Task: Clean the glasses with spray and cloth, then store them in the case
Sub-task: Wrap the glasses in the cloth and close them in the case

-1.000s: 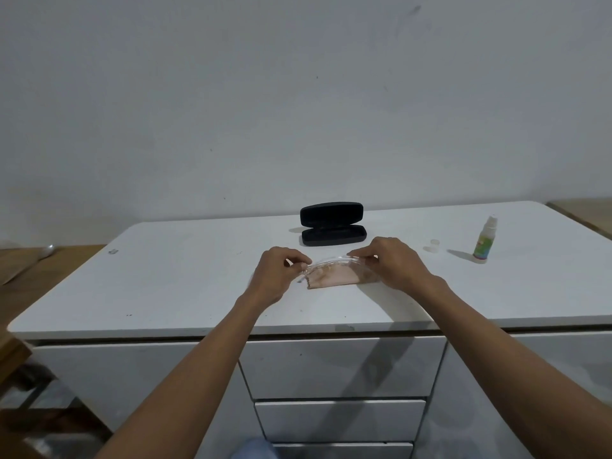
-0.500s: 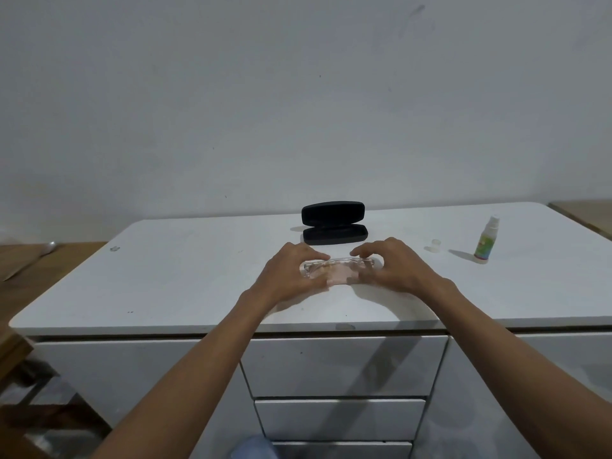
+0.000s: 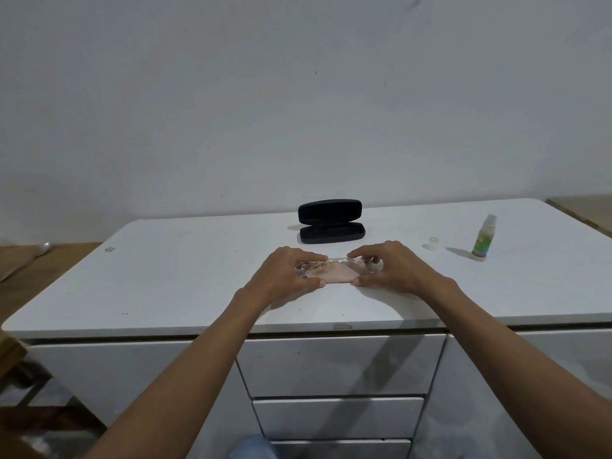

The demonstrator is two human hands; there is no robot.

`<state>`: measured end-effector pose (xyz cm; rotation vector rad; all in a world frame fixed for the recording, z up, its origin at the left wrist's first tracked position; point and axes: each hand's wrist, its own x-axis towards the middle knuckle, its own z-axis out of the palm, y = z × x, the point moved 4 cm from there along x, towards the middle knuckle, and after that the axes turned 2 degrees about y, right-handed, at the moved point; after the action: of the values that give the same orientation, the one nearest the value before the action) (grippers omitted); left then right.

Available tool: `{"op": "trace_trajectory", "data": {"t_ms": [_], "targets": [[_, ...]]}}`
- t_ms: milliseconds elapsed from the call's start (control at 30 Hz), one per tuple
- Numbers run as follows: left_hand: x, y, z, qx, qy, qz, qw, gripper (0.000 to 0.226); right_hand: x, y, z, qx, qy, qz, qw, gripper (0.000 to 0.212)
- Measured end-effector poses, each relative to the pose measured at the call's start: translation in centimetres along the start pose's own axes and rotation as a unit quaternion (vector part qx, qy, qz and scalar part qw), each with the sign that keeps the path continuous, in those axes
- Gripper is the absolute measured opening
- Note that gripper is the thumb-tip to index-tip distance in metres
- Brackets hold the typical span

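Clear-framed glasses (image 3: 344,261) lie between my hands over a pinkish cloth (image 3: 334,273) on the white tabletop (image 3: 185,276). My left hand (image 3: 284,273) pinches their left end, my right hand (image 3: 394,266) pinches the right end, thumbs at the cloth's near edge. A black glasses case (image 3: 331,221) stands open just behind them, lid raised. The small spray bottle (image 3: 484,238) with a green label stands uncapped at the right, and its clear cap (image 3: 433,243) sits to the bottle's left.
The tabletop belongs to a white drawer unit (image 3: 337,366) against a plain wall. Wooden surfaces flank it at the left (image 3: 20,260) and far right (image 3: 586,210). A small metal bit (image 3: 109,249) lies near the table's left edge.
Both hands have closed in over the glasses and cloth and lowered them onto the table; the cloth now lies flatter under the frame.
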<state>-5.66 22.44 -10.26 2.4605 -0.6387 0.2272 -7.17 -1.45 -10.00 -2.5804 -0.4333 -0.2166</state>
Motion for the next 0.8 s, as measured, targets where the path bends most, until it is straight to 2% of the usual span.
{"op": "trace_trajectory", "data": {"t_ms": [300, 800], "targets": [[-0.4, -0.7, 0.6, -0.098, 0.04, -0.016, 0.994, 0.043, 0.0, 0.4, 0.2, 0.009, -0.003, -0.019, 1.0, 0.058], [1.1, -1.0, 0.6, -0.138, 0.068, -0.02, 0.988, 0.041, 1.8, 1.2, 0.2, 0.09, 0.02, 0.015, 0.996, 0.044]]}}
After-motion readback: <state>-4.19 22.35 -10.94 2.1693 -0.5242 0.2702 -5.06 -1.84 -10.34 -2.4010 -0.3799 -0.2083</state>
